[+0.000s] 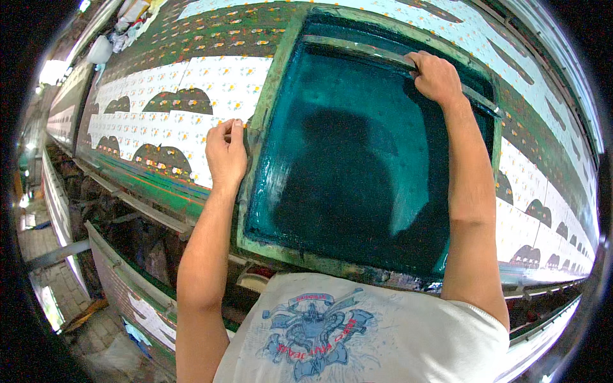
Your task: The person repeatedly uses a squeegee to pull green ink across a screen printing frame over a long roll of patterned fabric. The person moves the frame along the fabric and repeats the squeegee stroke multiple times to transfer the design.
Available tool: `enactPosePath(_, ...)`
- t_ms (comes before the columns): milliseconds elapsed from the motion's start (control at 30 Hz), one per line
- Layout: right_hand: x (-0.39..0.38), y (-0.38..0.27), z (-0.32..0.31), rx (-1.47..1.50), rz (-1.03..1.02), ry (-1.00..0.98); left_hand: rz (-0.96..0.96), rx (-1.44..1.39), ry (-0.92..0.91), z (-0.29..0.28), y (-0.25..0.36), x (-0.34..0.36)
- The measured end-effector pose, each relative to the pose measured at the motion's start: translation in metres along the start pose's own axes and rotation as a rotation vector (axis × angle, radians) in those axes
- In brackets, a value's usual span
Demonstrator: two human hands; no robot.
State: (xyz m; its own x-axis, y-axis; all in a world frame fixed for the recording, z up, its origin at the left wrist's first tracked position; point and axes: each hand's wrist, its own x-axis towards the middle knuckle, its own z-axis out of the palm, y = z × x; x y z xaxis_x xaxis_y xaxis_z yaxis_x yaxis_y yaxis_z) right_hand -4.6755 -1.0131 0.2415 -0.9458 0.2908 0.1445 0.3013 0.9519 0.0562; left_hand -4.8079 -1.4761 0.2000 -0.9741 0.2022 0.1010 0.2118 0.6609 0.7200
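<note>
A large screen-printing frame (pixel 271 96) lies in front of me, its greenish rim around a dark teal mesh (pixel 345 86) with wet-looking ink along its edges. Across the far part of the mesh runs a long squeegee (pixel 357 46). My right hand (pixel 439 78) is closed round the squeegee, right of its middle. Beside the frame's left rim is my left hand (pixel 227 153), over white printed cloth (pixel 246 80). Its fingers are curled together, and I cannot see what, if anything, they pinch. Shadows and reflections darken the mesh.
The long green printing table (pixel 191 199) extends to both sides, bearing white pieces with small orange and blue motifs and dark curved gaps. More printed cloth (pixel 527 179) lies right of the frame. A metal rail (pixel 137 198) follows the near edge. White containers (pixel 100 50) stand far left.
</note>
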Motion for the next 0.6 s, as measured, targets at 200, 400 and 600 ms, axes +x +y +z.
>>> enactPosePath(200,-0.042,-0.031,-0.007,0.06,-0.02,-0.045,0.153,-0.025,-0.032,0.005,-0.032,0.011)
enactPosePath(400,-0.144,-0.11,-0.035,0.093,-0.035,-0.067,0.124,-0.153,-0.07,0.009,-0.033,0.018)
enactPosePath(600,-0.242,-0.186,-0.055,0.139,-0.015,-0.099,0.111,-0.306,-0.107,0.018,-0.054,0.03)
